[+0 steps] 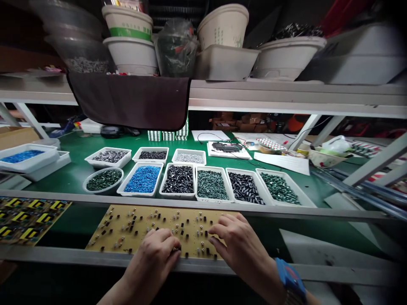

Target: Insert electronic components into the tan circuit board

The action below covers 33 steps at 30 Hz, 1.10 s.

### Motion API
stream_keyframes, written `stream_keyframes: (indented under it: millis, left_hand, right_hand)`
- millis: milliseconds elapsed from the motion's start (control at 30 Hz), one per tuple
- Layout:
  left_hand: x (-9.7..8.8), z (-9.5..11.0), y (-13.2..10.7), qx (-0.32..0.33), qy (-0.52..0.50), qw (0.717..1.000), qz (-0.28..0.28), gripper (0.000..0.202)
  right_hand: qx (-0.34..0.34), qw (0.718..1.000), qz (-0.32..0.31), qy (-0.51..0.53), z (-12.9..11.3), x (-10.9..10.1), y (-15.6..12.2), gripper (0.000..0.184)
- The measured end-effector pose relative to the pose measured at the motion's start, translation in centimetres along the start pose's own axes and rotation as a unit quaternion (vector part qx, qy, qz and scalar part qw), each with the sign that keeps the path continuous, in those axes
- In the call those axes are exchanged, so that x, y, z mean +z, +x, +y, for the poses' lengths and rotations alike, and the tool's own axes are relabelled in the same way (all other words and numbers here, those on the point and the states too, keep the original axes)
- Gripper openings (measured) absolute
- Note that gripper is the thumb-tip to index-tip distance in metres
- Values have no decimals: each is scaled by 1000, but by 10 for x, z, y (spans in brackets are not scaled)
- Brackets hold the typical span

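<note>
A tan printed circuit board (152, 231) lies on the rail in front of me, studded with small black and silver components. My left hand (155, 254) is at its near edge, with the fingertips pinched on a tiny metallic component (174, 250). My right hand (238, 245) rests over the board's right end, its fingers apart and touching the board among the black parts. A blue band (291, 277) circles the right wrist. Beside the board on the left lies a second circuit board (32, 220) with yellow-marked parts.
Beyond a metal rail (190, 203), white trays of loose components (178, 180) stand on a green bench mat (63, 169). Papers and wires lie behind them. An overhead shelf (286, 95) carries white basins, and metal rods (359, 190) slant in at the right.
</note>
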<state>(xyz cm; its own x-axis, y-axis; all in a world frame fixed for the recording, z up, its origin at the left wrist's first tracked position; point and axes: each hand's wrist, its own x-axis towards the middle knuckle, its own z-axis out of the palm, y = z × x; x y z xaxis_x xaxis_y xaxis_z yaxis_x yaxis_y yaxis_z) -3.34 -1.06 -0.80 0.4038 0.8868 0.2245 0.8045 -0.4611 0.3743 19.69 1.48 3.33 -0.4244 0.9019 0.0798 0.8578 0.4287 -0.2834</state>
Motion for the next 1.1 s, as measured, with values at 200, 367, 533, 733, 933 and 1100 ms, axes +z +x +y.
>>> stream_keyframes:
  millis: [200,367,533,733,933,1100]
  left_hand:
    - [-14,9,12,-8,44,997,-68,16]
    - [-16,16,13,33,90,994,-43,18]
    - [-9,8,-8,131,129,982,49,25]
    - [-22,-31,-32,-30,62,985,161,19]
    - [-35,-44,-33,-57,32,993,96,13]
    - [-30,-42,-29,-32,32,996,76,17]
  right_hand:
    - [-1,1000,8,1,-2,1,0,8]
    - [-8,1000,-10,-4,-12,0,5,8]
    - [-9,1000,17,15,-25,5,20,11]
    - [-23,1000,15,-13,-44,9,47,13]
    - [-18,999,-12,-26,-52,12,58,16]
    - [-4,1000,20,-18,-44,12,59,16]
